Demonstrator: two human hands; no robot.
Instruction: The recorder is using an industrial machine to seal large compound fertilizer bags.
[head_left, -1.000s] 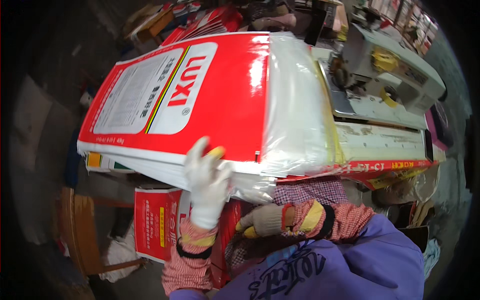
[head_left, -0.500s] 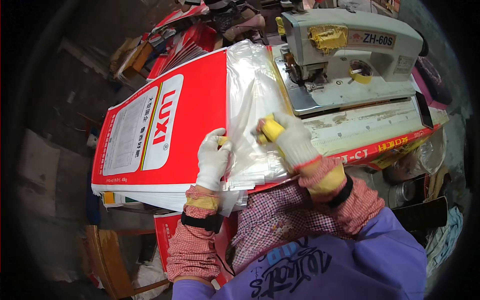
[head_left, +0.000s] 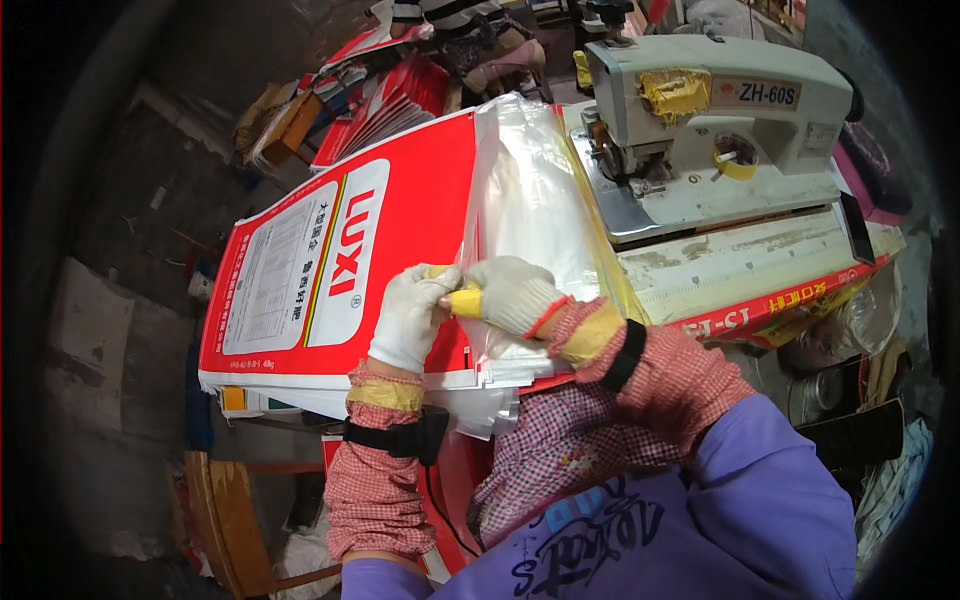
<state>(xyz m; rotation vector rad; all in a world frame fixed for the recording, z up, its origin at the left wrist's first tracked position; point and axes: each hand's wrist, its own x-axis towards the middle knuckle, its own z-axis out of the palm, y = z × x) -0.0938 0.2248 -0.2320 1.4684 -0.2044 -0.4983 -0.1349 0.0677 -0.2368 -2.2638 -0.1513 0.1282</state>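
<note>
My left hand [head_left: 408,318] and right hand [head_left: 510,293], both gloved, meet at the fingertips over the border between the red bag [head_left: 425,190] and the clear liner [head_left: 545,190] extending from its right end. Both grips are narrow, fingers curled; whether either pinches the liner, I cannot tell. The bag lies printed face up before me, left of the sewing machine [head_left: 740,130].

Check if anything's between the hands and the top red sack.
Nothing visible: left hand and right hand meet at the red sack, near its right edge, beside the clear plastic. Can't tell whether they grip it.
</note>
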